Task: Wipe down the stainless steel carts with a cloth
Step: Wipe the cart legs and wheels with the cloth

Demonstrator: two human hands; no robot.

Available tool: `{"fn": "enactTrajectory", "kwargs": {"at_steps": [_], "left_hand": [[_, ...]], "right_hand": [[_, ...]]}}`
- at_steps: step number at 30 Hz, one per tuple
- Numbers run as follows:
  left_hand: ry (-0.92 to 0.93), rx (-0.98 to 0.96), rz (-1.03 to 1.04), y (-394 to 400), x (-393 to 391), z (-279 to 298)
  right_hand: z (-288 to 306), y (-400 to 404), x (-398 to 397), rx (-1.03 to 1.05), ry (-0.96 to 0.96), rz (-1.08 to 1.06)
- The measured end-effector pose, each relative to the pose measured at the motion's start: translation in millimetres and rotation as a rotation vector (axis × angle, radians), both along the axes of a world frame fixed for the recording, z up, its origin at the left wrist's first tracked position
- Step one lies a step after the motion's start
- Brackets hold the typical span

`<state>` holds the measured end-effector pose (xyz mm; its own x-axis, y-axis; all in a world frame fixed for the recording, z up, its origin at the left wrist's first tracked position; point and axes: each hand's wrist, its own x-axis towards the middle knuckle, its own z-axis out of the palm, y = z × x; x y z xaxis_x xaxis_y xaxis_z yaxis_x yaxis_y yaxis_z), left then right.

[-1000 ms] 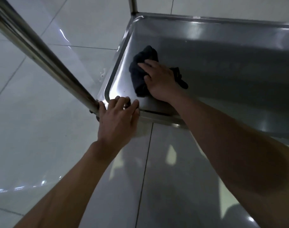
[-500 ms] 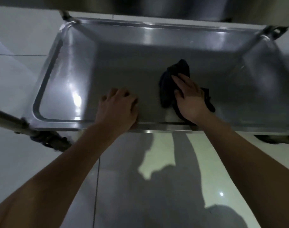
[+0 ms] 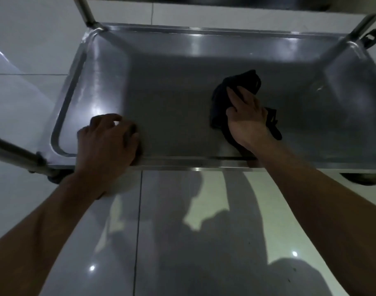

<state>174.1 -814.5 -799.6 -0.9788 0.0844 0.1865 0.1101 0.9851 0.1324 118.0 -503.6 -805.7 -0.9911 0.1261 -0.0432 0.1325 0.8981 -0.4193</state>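
A person leans over the lower shelf of a stainless steel cart [image 3: 182,116], seen from above in dim light, both bare forearms reaching in from the near side. At far left, a round metal post [image 3: 13,152] of the cart's frame slants in toward the near left corner of the shelf, above a dark caster [image 3: 56,178]. Just right of that corner, the left hand [image 3: 108,142] rests on the shelf's near rim, fingers curled over the edge and onto the tray floor; it grips only the rim and holds nothing loose. Right of centre, the right hand [image 3: 244,120] lies palm down with fingers spread flat on a dark cloth [image 3: 220,107], pressing it against the shelf floor; the crumpled cloth sticks out beyond the fingertips, to the left of the hand and to its right, where a strip trails toward the near rim. Two further uprights rise from the far corners of the shelf, and at far right a second caster [image 3: 364,178] shows beneath the rim. Glossy pale floor tiles [image 3: 182,242] below carry the shadows of the arms.
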Motion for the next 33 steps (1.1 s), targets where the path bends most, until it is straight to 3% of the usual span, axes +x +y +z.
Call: {"fn": "enactTrajectory", "kwargs": {"at_steps": [4, 12, 19, 24, 33], "left_hand": [[-0.094, -0.025, 0.146, -42.4, 6.3, 3.5], [-0.101, -0.037, 0.054, -61.5, 10.2, 2.4], [-0.212, 0.003, 0.067, -58.8, 11.7, 5.4], [-0.248, -0.041, 0.068, -57.7, 7.8, 6.7], [-0.393, -0.150, 0.085, -34.7, -3.8, 13.3]], "right_hand": [[-2.1, -62.1, -25.8, 0.010, -0.006, 0.112], [-6.3, -211.9, -70.9, -0.022, -0.018, 0.366], [3.6, -315.5, -85.8, -0.131, -0.043, 0.714], [-0.5, -288.8, -93.5, -0.135, 0.017, 0.739], [-13.4, -111.9, -107.7, -0.053, 0.004, 0.424]]}}
